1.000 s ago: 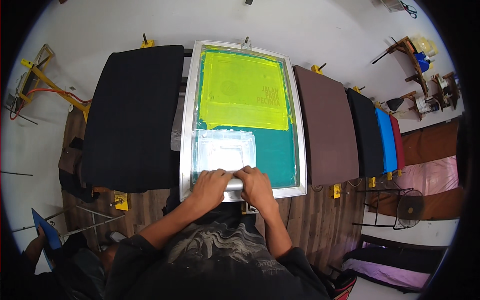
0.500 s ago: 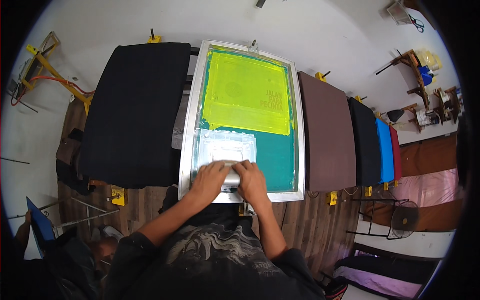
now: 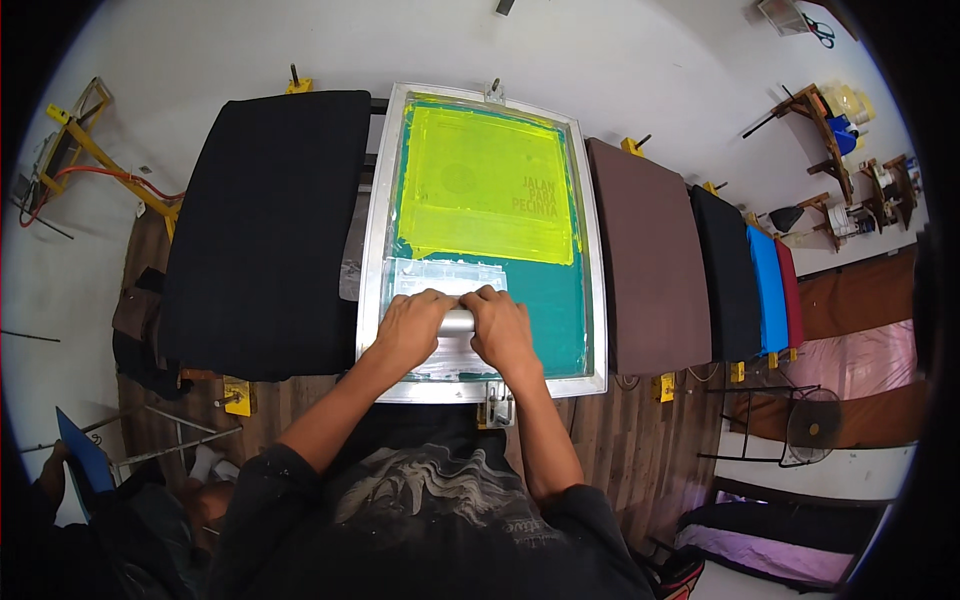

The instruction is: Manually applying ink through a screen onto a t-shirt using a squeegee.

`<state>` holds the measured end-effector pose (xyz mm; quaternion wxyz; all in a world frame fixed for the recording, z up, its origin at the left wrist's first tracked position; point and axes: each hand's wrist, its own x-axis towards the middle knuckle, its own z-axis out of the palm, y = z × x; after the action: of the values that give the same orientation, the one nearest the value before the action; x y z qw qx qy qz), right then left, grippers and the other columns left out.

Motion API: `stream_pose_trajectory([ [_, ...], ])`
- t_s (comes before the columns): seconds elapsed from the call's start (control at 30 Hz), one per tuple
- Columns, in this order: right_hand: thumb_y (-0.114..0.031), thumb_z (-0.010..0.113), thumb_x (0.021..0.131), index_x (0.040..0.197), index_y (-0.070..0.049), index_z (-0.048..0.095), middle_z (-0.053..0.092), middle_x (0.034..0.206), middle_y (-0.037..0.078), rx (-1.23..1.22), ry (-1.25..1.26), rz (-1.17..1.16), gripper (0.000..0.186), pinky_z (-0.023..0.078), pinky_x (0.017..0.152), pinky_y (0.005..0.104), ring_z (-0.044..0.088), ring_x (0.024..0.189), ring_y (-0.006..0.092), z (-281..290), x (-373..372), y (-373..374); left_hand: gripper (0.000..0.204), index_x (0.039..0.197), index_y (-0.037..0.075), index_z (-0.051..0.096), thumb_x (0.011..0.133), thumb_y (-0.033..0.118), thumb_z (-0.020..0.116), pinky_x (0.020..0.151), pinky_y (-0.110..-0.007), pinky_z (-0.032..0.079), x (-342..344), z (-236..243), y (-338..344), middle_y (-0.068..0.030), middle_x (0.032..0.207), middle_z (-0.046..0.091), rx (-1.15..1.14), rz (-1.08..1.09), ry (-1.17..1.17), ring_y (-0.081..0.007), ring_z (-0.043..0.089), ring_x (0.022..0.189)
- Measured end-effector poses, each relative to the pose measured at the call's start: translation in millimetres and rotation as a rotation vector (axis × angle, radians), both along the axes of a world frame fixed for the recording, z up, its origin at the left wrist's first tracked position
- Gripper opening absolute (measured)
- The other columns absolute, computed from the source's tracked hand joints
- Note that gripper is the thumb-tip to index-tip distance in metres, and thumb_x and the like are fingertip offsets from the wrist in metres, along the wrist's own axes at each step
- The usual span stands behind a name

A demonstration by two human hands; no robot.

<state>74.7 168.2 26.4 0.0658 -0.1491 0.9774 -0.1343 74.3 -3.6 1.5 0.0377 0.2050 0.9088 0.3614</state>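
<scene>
A squeegee with a silvery handle [image 3: 457, 321] stands across the near part of a silk-screen. My left hand [image 3: 410, 328] wraps round the handle's left end, and my right hand [image 3: 501, 328] grips its right end. The screen's metal frame [image 3: 369, 300] surrounds green mesh [image 3: 546, 320], with a bright yellow-green rectangle [image 3: 470, 165] over its far half. White ink [image 3: 430, 272] is spread on the mesh just beyond my fingers. Under my hands the squeegee's blade is hidden.
A black-covered printing board [image 3: 265, 240] lies left of the screen, a brown one [image 3: 652, 260] right of it, then black, blue [image 3: 767, 295] and red ones. A clamp [image 3: 497, 405] sits at the frame's near edge. Another person's hand holds a blue panel [image 3: 84, 450] at lower left.
Both hands and the squeegee have moved a little away from me, from the frame's near edge onto the white ink. The whole view has shifted slightly.
</scene>
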Motion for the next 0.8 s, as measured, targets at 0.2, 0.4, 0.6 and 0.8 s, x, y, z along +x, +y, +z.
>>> stream_pose_trajectory([
  [0.2, 0.006, 0.066, 0.066, 0.111, -0.009, 0.063, 0.061, 0.106, 0.012, -0.106, 0.026, -0.028, 0.048, 0.050, 0.080, 0.0469, 0.058, 0.100, 0.0361, -21, 43, 5, 0.041, 0.120, 0.003, 0.064, 0.081, -0.005, 0.056, 0.092, -0.045, 0.048, 44, -27, 5, -0.0167, 0.121, 0.062, -0.071, -0.021, 0.090, -0.0350, 0.060, 0.113],
  [0.4, 0.004, 0.072, 0.061, 0.114, -0.009, 0.064, 0.062, 0.108, 0.012, -0.086, -0.075, -0.019, 0.055, 0.050, 0.081, 0.0456, 0.059, 0.102, 0.0355, -1, 69, 8, 0.041, 0.121, 0.004, 0.064, 0.082, -0.002, 0.056, 0.095, -0.044, 0.044, 69, -2, 2, -0.0152, 0.119, 0.063, -0.080, -0.075, -0.009, -0.0325, 0.059, 0.112],
  [0.6, 0.006, 0.065, 0.065, 0.108, -0.008, 0.069, 0.065, 0.102, 0.013, -0.086, -0.016, 0.020, 0.045, 0.050, 0.081, 0.0469, 0.061, 0.097, 0.0366, 15, 23, -3, 0.035, 0.110, 0.003, 0.067, 0.077, -0.005, 0.058, 0.079, -0.046, 0.050, 28, 6, -6, -0.0150, 0.101, 0.069, -0.023, -0.007, 0.125, -0.0349, 0.065, 0.093],
  [0.8, 0.002, 0.068, 0.068, 0.105, -0.012, 0.070, 0.066, 0.101, 0.010, -0.020, -0.022, 0.041, 0.039, 0.054, 0.079, 0.0475, 0.063, 0.096, 0.0343, -10, -29, -17, 0.032, 0.107, 0.006, 0.071, 0.079, -0.005, 0.059, 0.084, -0.049, 0.049, -22, 2, -19, -0.0173, 0.099, 0.069, -0.038, 0.037, -0.075, -0.0369, 0.066, 0.095],
])
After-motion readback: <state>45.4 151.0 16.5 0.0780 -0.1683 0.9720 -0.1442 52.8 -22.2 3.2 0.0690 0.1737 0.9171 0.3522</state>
